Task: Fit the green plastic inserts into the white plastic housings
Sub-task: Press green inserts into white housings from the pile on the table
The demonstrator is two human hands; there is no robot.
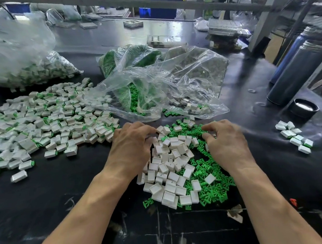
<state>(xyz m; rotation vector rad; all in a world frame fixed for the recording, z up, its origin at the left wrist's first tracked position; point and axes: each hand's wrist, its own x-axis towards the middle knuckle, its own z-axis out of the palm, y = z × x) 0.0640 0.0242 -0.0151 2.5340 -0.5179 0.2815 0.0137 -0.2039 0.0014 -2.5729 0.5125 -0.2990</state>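
Single head-worn wide-angle view, looking forward and steeply down along both forearms onto a black worktable (249, 89). Close to the near table edge; edges bow with lens distortion. Far shelving appears at the top, blurred.

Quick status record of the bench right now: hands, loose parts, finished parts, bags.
left hand: fingers curled, resting on the white housings at the pile's left edge; grip unclear
right hand: fingers curled over the green inserts; whether it pinches one is unclear
work pile: housings and inserts mixed, between the hands
assembled pieces: wide spread to the left, green showing at their ends
small group: a few pieces to the right
open bag: behind the pile, holds inserts and housings
table: dark, scuffed
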